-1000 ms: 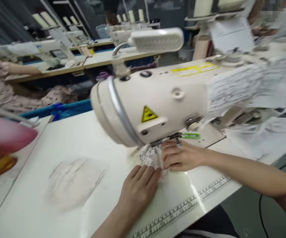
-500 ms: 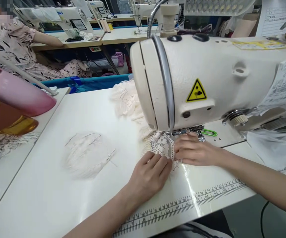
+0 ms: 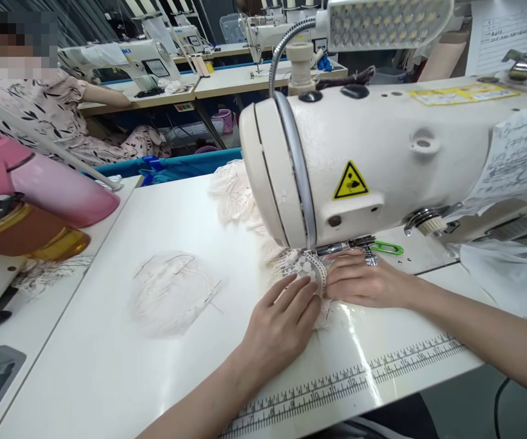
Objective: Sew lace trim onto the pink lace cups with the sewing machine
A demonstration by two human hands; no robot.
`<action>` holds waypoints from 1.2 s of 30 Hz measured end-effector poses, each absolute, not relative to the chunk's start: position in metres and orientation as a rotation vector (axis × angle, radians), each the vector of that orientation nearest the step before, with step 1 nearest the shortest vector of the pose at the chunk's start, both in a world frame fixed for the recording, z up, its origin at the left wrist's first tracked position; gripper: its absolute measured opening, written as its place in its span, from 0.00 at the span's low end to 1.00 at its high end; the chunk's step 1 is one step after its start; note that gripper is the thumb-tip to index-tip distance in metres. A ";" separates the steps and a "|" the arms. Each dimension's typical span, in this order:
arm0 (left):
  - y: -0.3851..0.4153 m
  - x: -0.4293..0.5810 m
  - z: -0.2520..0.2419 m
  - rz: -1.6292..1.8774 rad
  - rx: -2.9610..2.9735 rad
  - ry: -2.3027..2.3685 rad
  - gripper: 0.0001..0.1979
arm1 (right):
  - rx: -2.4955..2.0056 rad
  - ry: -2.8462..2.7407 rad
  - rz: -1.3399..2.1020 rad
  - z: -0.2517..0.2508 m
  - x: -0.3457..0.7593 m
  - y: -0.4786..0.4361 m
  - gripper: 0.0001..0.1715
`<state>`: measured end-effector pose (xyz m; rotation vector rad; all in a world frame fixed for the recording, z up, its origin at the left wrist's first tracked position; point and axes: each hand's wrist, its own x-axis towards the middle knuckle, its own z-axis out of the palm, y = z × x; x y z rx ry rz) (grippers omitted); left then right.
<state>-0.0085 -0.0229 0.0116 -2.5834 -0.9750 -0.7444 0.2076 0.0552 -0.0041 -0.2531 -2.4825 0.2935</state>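
A strip of cream lace (image 3: 311, 266) lies under the needle end of a white sewing machine (image 3: 354, 158). My left hand (image 3: 284, 317) rests on the near part of the lace, its fingers stretched out and slightly spread. Just right of it, my right hand (image 3: 366, 281) lies flat along the scalloped edge by the presser foot, fingers extended and thumb out of sight. More gathered lace (image 3: 236, 192) trails behind and left of the machine head. The needle is hidden.
A round heap of pale lace (image 3: 172, 292) sits on the white table left of my hands. A pink bottle (image 3: 71, 183) and an amber container (image 3: 39, 231) stand farther left. A green clip-like tool (image 3: 386, 247) is beside the presser foot. Another person (image 3: 57, 103) sits beyond.
My left hand's curled fingers have straightened out over the lace. The right hand stays beside the presser foot. The camera view has shifted, so the surroundings sit slightly lower.
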 end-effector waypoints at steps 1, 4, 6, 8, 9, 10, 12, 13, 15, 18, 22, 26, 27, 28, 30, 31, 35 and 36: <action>-0.023 -0.009 0.011 -0.740 -2.608 -0.979 0.09 | -0.257 -2.493 0.295 -0.005 0.208 0.056 0.07; -0.024 -0.009 0.008 -0.719 -2.642 -1.008 0.11 | -0.275 -2.500 0.285 -0.005 0.210 0.056 0.08; -0.024 -0.008 0.007 -0.717 -2.640 -1.022 0.12 | -0.288 -2.485 0.272 -0.003 0.209 0.055 0.07; -0.023 -0.007 0.006 -0.720 -2.640 -1.030 0.12 | -0.293 -2.474 0.260 -0.001 0.209 0.054 0.07; -0.023 -0.007 0.006 -0.719 -2.642 -1.035 0.12 | -0.295 -2.472 0.251 0.000 0.209 0.054 0.08; -0.023 -0.006 0.005 -0.720 -2.643 -1.038 0.12 | -0.295 -2.470 0.238 0.000 0.209 0.054 0.09; -0.023 -0.006 0.005 -0.728 -2.642 -1.040 0.12 | -0.303 -2.462 0.196 0.002 0.209 0.053 0.10; -0.023 -0.006 0.005 -0.732 -2.640 -1.038 0.12 | -0.308 -2.460 0.172 0.002 0.209 0.053 0.10; -0.023 -0.006 0.005 -0.743 -2.636 -1.038 0.12 | -0.323 -2.463 0.126 0.004 0.209 0.053 0.11; -0.022 -0.006 0.006 -0.750 -2.631 -1.045 0.12 | -0.351 -2.465 0.067 0.006 0.209 0.052 0.15; -0.021 -0.004 0.005 -0.757 -2.635 -1.060 0.12 | -0.365 -2.438 0.000 0.010 0.207 0.052 0.18; -0.019 -0.004 0.003 -0.780 -2.627 -1.062 0.12 | -0.401 -2.459 0.017 0.012 0.207 0.052 0.21; -0.019 -0.004 0.004 -0.781 -2.627 -1.062 0.13 | -0.403 -2.457 0.017 0.012 0.208 0.052 0.20; -0.019 -0.004 0.004 -0.774 -2.632 -1.067 0.12 | -0.402 -2.452 0.013 0.011 0.208 0.052 0.20; -0.020 -0.005 0.004 -0.757 -2.643 -1.082 0.12 | -0.395 -2.441 0.011 0.008 0.207 0.051 0.17; -0.020 -0.006 0.005 -0.750 -2.644 -1.093 0.11 | -0.387 -2.442 0.027 0.006 0.207 0.051 0.16; -0.021 -0.009 0.005 -0.735 -2.623 -1.187 0.13 | -0.336 -2.487 0.139 -0.002 0.201 0.050 0.11; -0.021 -0.009 0.005 -0.732 -2.615 -1.222 0.14 | -0.328 -2.493 0.144 -0.002 0.199 0.049 0.12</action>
